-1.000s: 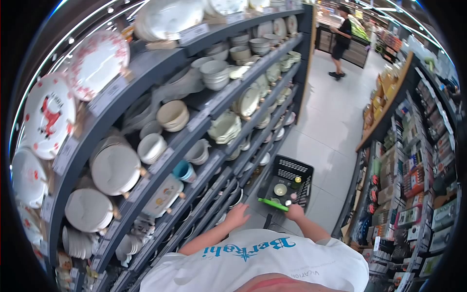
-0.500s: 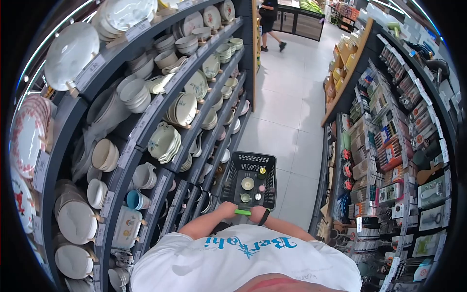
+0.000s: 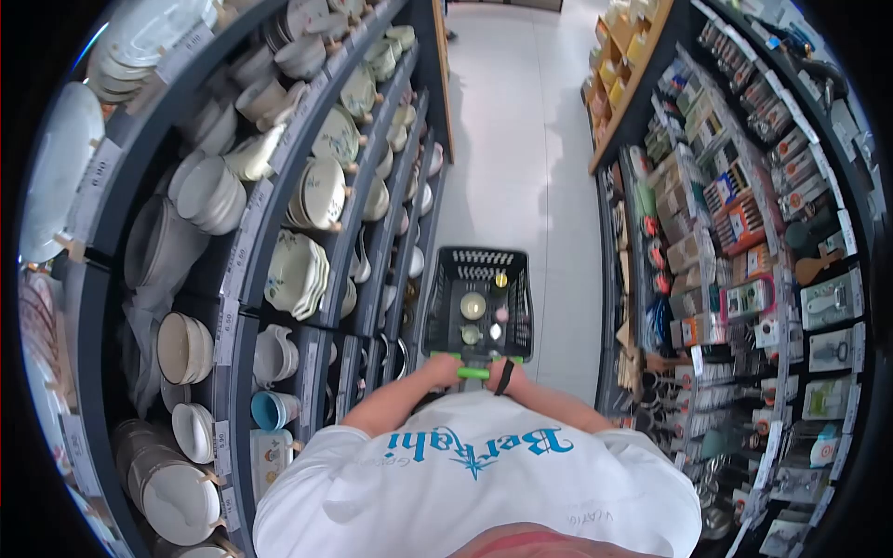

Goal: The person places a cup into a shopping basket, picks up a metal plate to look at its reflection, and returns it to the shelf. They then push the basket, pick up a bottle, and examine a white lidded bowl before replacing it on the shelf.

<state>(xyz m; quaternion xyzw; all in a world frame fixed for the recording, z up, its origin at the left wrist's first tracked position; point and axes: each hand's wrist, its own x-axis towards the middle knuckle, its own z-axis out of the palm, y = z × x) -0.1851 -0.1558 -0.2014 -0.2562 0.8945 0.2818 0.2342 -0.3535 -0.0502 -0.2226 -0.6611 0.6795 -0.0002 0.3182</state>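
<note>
Floor [image 3: 502,177] open ahead; shelves [image 3: 251,296] flank left hand [image 3: 446,370] and right hand [image 3: 505,374], both curled round basket [image 3: 526,312] handle [image 3: 473,373].

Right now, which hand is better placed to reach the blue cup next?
Probably the left hand, gripping the green handle nearer the blue cup; the right hand grips farther away.
</note>
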